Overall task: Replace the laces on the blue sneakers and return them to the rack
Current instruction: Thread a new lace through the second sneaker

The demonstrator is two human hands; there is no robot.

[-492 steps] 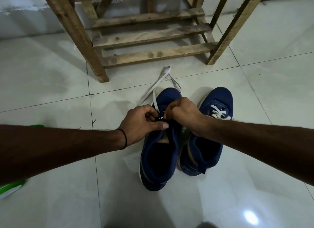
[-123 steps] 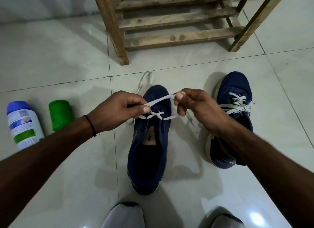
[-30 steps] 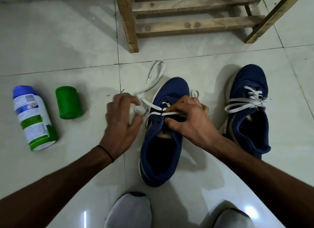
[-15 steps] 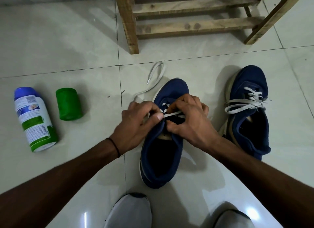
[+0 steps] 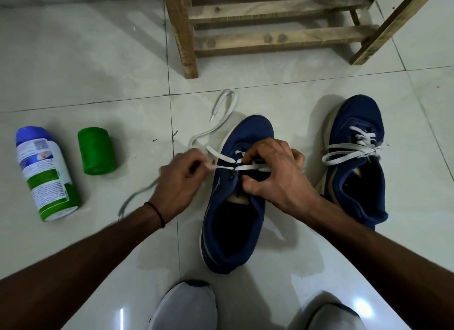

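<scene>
The middle sneaker (image 5: 253,130) stands on the pale tiled floor (image 5: 73,59), toe pointing at the wooden rack (image 5: 282,38), which stands well apart beyond it with bare tile between. The left hand (image 5: 179,180), blurred, sits just off this sneaker's left edge, fingers curled and pinching a strand of the white lace (image 5: 222,157) drawn taut across the eyelets. The loose end of that lace curls on the floor beyond the sneaker's left front corner. The right hand (image 5: 277,175) lies over the sneaker's throat, fingertips and thumb bent in on the lace where it crosses. The second sneaker (image 5: 356,113) stands to the right of the middle one, apart from it, already laced and tilted slightly outward. Well to the left of the middle sneaker a green canister (image 5: 96,151) stands, and a spray can (image 5: 45,175) lies farther left. Two grey shoe toes (image 5: 186,307) sit just behind the middle sneaker's heel.
</scene>
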